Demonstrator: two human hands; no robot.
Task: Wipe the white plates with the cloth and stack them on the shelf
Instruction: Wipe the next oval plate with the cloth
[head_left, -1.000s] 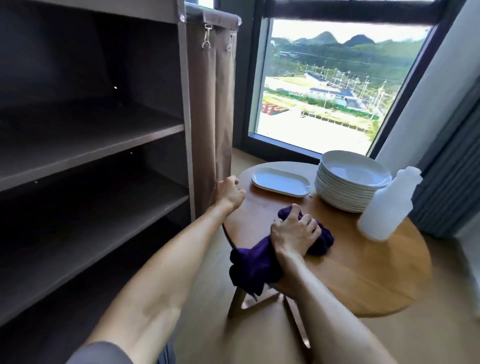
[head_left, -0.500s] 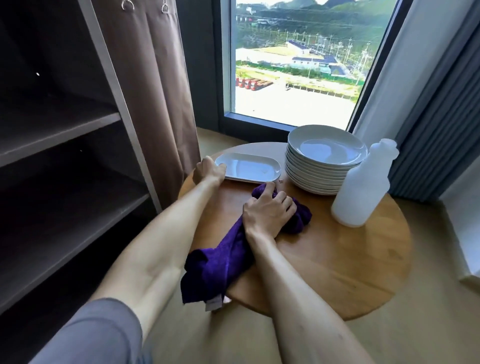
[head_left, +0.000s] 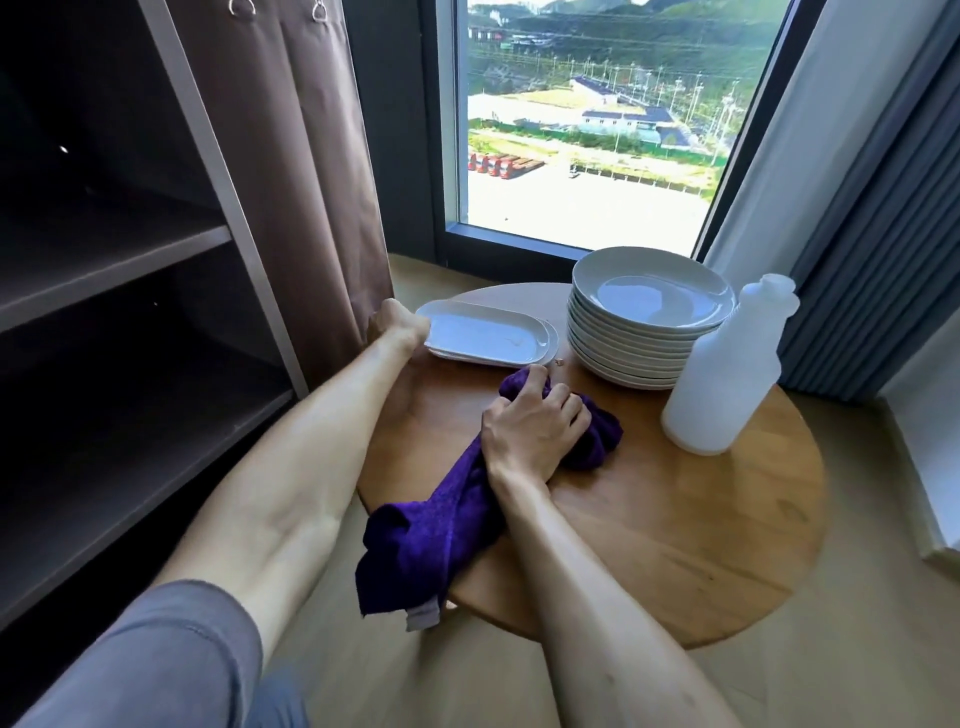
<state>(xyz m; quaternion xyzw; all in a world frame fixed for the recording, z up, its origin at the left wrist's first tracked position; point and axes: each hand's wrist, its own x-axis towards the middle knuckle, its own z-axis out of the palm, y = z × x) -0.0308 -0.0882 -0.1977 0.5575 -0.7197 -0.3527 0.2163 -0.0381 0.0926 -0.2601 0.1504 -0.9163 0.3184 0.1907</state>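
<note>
Right hand (head_left: 532, 431) clenched over the bunched middle of the purple cloth (head_left: 457, 512), pressing it to the round wooden table (head_left: 691, 530). Cloth runs from under the fingers toward the near-left table edge; its free end with a grey tag hangs over the rim.

Left hand (head_left: 397, 325) at the far-left table edge, fingers curled round the near end of the oblong white plates (head_left: 488, 336). There appear to be two, nested, lying flat on the table just beyond the cloth; hand covers their left end.

Stack of round white plates (head_left: 649, 312) stands at the far side of the table, right of the oblong ones, apart from both hands. White plastic bottle (head_left: 727, 374), capless, upright, touching or just beside the stack on its right.

Dark shelf unit (head_left: 114, 280) to the left, brown curtain (head_left: 306, 171) hanging at its side. Window (head_left: 597, 119) behind the table.
</note>
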